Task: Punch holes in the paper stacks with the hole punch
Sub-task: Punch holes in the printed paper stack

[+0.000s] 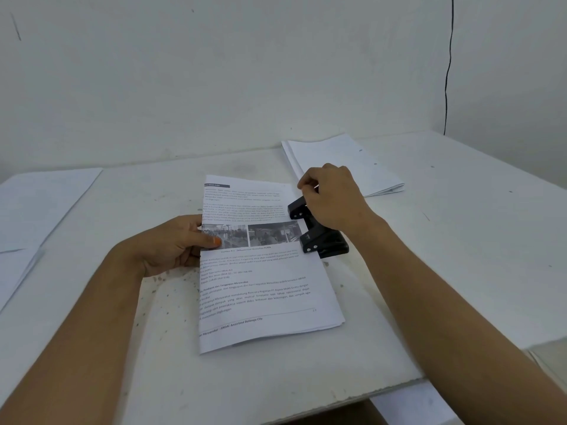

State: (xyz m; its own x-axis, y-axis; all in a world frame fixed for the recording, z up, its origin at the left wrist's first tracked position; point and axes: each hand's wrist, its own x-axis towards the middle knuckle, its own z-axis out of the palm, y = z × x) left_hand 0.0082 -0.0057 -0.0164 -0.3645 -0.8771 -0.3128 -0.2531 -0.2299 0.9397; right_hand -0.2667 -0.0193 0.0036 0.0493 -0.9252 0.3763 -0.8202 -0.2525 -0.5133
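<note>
At the centre of the frame a printed paper stack (pixel 260 265) lies on the white table (pixel 445 271), its right edge slipped into the black hole punch (pixel 317 233). The left hand (pixel 171 243) pinches the stack's left edge, thumb on top. The right hand (pixel 333 199) rests on the punch's lever, fingers curled over it. If the sheets aren't squared against the punch, I'd expect crooked holes. More paper (pixel 346 162) sits upper right.
</note>
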